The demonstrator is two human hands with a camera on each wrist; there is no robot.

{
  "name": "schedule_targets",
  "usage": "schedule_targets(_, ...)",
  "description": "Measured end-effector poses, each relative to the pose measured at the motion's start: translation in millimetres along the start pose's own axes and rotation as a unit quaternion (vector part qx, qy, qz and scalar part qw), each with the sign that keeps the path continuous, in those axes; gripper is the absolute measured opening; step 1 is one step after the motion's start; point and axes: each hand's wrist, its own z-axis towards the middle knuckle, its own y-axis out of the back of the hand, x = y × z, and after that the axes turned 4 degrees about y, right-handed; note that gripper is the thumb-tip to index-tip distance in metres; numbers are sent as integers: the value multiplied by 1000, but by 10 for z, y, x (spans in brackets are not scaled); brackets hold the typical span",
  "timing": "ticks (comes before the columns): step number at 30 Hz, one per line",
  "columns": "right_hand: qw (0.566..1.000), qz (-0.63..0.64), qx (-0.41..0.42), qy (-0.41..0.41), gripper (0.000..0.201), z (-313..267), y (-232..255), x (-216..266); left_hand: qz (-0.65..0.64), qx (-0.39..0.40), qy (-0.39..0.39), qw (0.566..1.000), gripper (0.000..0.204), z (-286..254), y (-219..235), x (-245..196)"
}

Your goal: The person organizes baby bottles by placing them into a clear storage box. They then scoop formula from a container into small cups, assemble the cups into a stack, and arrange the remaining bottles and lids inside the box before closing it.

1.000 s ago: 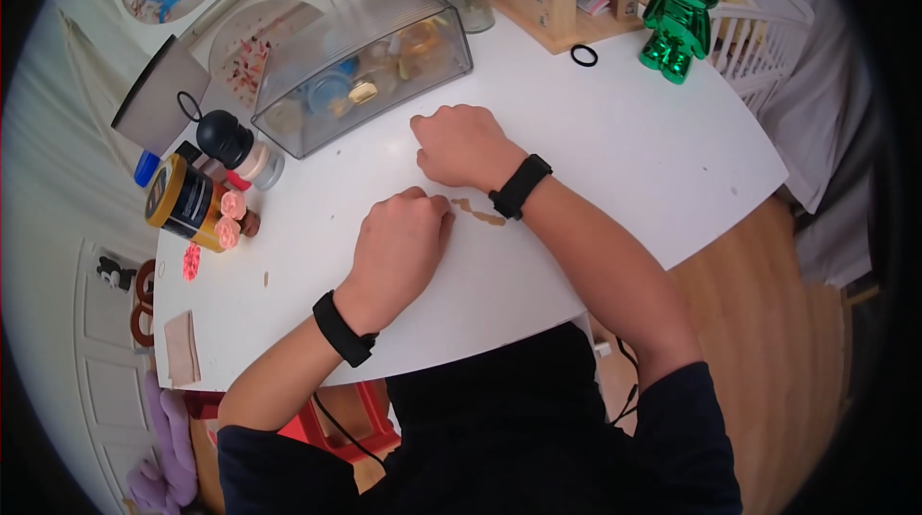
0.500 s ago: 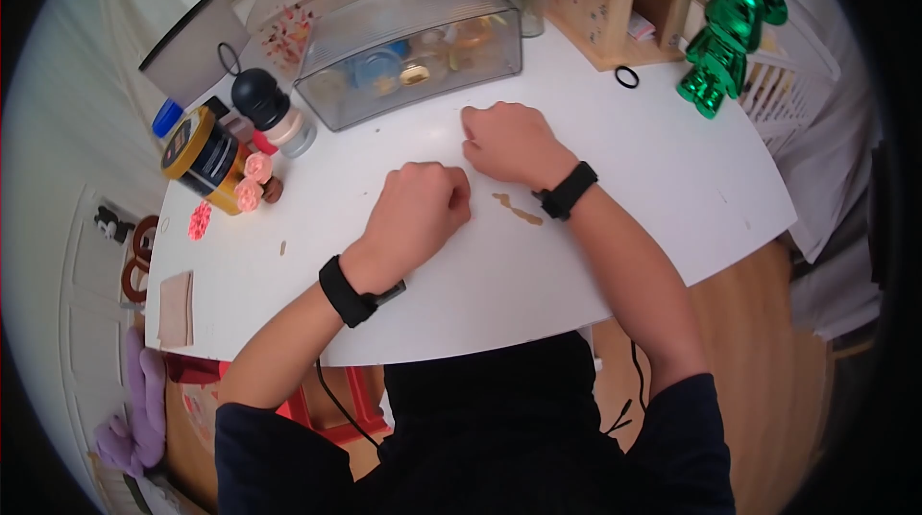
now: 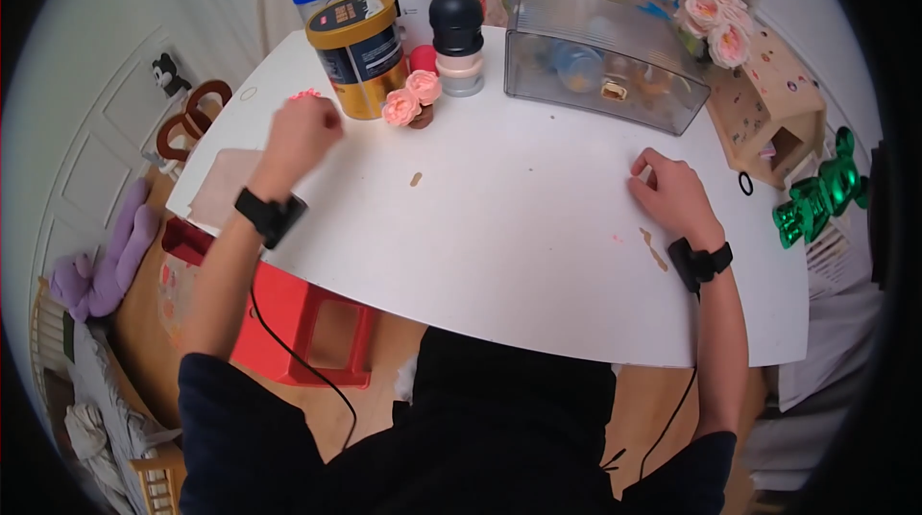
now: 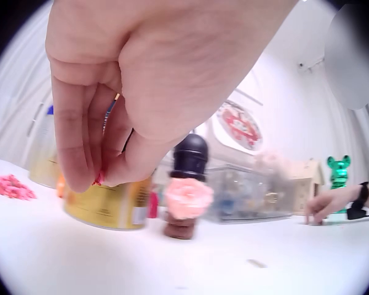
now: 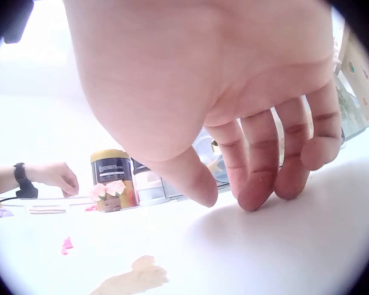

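My left hand (image 3: 300, 141) is at the left of the white table (image 3: 461, 256), close to a small heap of pink bits (image 4: 11, 187). In the left wrist view its thumb and fingertips pinch a tiny pink bit (image 4: 98, 180), mostly hidden between them. My right hand (image 3: 677, 196) rests at the table's right side, fingers (image 5: 258, 187) loosely bent and apart, holding nothing. Beside it, a couple of loose pink bits (image 5: 66, 244) lie on the table near a brown mark (image 5: 135, 276).
Behind my left hand stand a gold-lidded tub (image 3: 355, 54), pink artificial roses (image 3: 411, 97) and a black-topped bottle (image 3: 458, 40). A grey transparent box (image 3: 605, 64), wooden house (image 3: 768, 107), black ring (image 3: 745, 183) and green bear figure (image 3: 816, 193) line the back and right.
Both hands were together at the table's middle. My left hand has moved left to the pink heap; my right hand's fingers have loosened. The head view has turned left.
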Motion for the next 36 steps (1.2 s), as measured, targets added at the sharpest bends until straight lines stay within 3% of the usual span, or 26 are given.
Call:
schedule_targets(3,999,20,36,11,22,-87,121,72,31,-7,72,997,13,335,-75,695)
schedule_targets(5,997,50,61,17,24,-195,177,141,45,3,113,993,14,560,-128,930)
schedule_targets(9,995,45,92,-20,32,-437,269,341,37,-17,92,995,16,806,-336,1120)
schedule_targets(14,997,53,62,11,18,-600,263,245,44,-20,51,997,19,977,-623,1274)
schedule_targets(16,997,55,39,42,13,-627,191,166,39,-20,60,997,19,921,-628,1163)
schedule_targets(23,994,56,78,57,7,-649,198,446,13,25,122,992,15,854,-518,939)
schedule_targets(27,992,23,65,108,7,-587,140,384,69,-21,91,993,11,828,-475,945)
schedule_targets(32,992,28,66,107,9,-585,122,400,63,-26,101,993,15,588,-39,495)
schedule_targets(36,991,26,75,112,11,-554,127,421,65,-82,106,989,23,383,351,-30)
